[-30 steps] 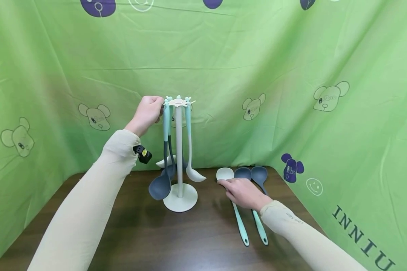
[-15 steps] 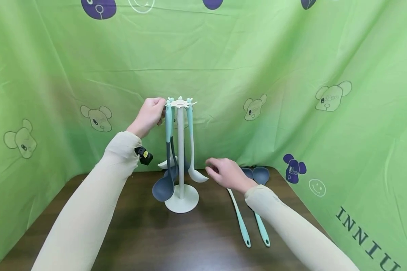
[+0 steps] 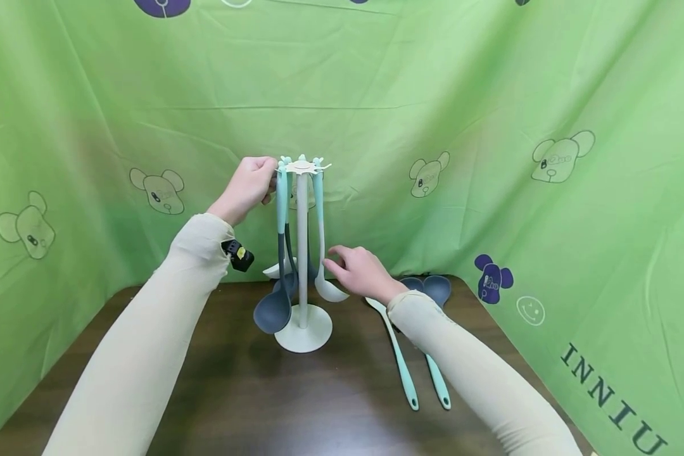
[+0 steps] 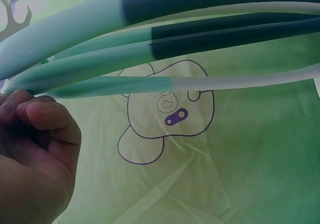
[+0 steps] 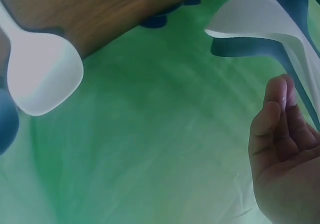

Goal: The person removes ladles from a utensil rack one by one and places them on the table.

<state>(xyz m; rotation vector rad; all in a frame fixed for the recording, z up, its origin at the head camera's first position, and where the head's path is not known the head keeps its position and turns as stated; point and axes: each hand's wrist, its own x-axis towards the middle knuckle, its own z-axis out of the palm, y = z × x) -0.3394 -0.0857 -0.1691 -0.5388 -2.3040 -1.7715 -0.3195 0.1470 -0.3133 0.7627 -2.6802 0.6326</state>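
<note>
A cream utensil rack point(image 3: 303, 253) stands on the table, hung with several white and dark blue ladles on mint handles. At the left edge of its top, my left hand point(image 3: 249, 183) grips the rack with curled fingers; in the left wrist view this hand point(image 4: 40, 144) is right at the ends of the mint handles point(image 4: 110, 86). The exact hold is hidden. My right hand point(image 3: 360, 272), fingers loosely bent and holding nothing, is beside the hanging white ladle point(image 3: 329, 291). In the right wrist view its fingertips are close to that ladle's stem point(image 5: 302, 48).
A white spoon point(image 5: 45, 71) with a mint handle point(image 3: 405, 373) lies on the table right of the rack. Beyond it lie two dark blue spoons, one with its bowl point(image 3: 437, 289) near the back edge. A green patterned curtain point(image 3: 376, 126) hangs close behind the table.
My right hand has moved left and slightly up, from over the white spoon to beside the hanging white ladle. My left hand has stayed at the rack's top.
</note>
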